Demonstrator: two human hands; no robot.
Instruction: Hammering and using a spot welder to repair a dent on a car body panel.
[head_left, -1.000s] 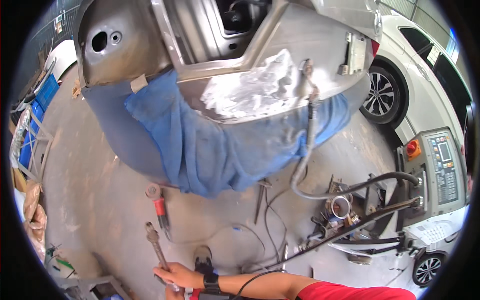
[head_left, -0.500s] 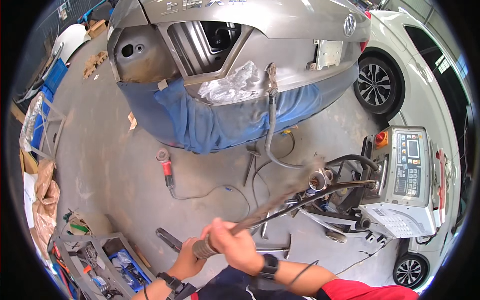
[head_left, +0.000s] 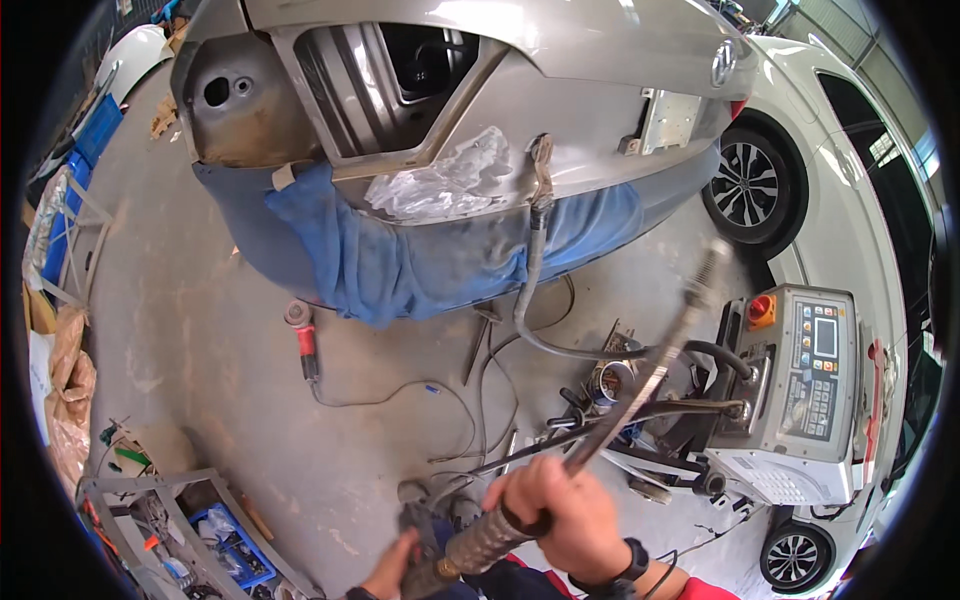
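Note:
My right hand (head_left: 575, 520) is closed around the long metal rod of a slide hammer (head_left: 640, 392), just above its thick ribbed grip (head_left: 492, 545). The rod slants up to the right, its threaded-looking tip in the air between the silver car (head_left: 570, 110) and the white car. At the lower edge, my left hand (head_left: 388, 572) is closed at the grip's rear end, partly cut off and smeared. A clamp (head_left: 541, 165) on a thick grey cable bites the silver car's rear panel. A blue cloth (head_left: 370, 255) drapes the bumper below, and crumpled plastic (head_left: 445, 185) covers part of the panel.
A machine with a control panel (head_left: 790, 390) stands at right, its black cables running leftward. Behind it is the white car (head_left: 820, 180). A red angle grinder (head_left: 303, 340) and its cord lie on the floor. A grey tool cart (head_left: 180, 485) with a blue tray stands lower left.
The slide hammer has swung toward the right, its tip now in plain sight. Both hands are lower in the picture, the right one farther right. The view has also shifted somewhat.

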